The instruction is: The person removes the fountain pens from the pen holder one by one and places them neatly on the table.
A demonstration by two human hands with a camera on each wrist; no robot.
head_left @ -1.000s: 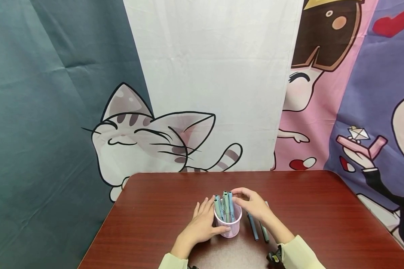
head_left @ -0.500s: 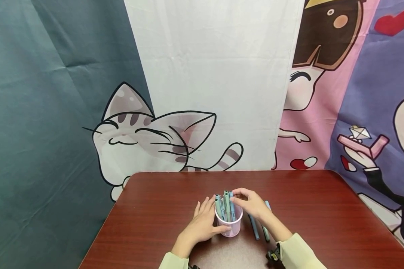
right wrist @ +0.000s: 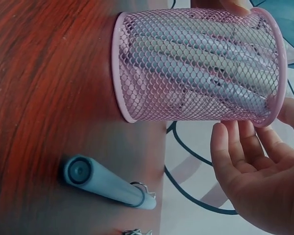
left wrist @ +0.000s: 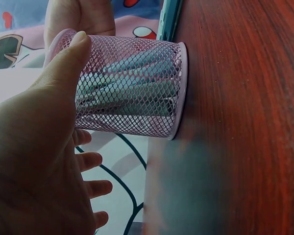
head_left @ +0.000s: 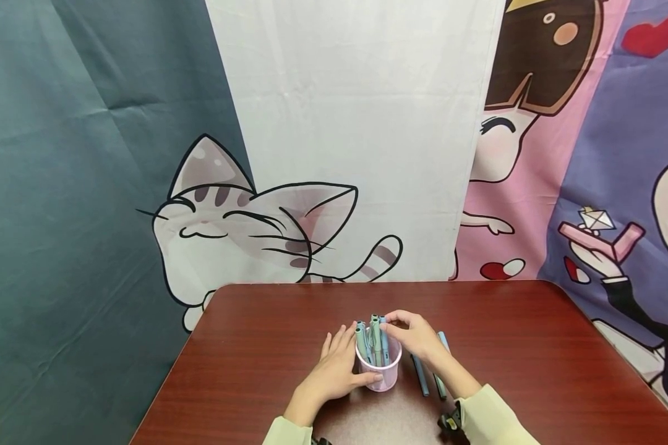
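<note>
A pink mesh pen holder (head_left: 382,378) stands upright on the table with several pens (head_left: 375,340), green and blue, leaning in it. My left hand (head_left: 332,372) holds it from the left side; the thumb lies across its front near the rim, and the other fingers are spread along the far left. At the upper right of the holder, my right hand (head_left: 417,339) has thumb and index fingertips at the top of a light-blue pen (head_left: 385,348). In the right wrist view, the thumb reaches over the rim while the other fingers curl loosely beyond the holder.
To the right of the holder, a dark blue pen (head_left: 421,376) and a green pen (head_left: 440,387) lie on the reddish-brown table (head_left: 256,346). Another light-blue pen end (head_left: 443,340) shows beyond the right wrist. A printed cat curtain (head_left: 339,154) hangs behind the table.
The camera view shifts very slightly. Both hands, the holder and the pens keep nearly the same places.
</note>
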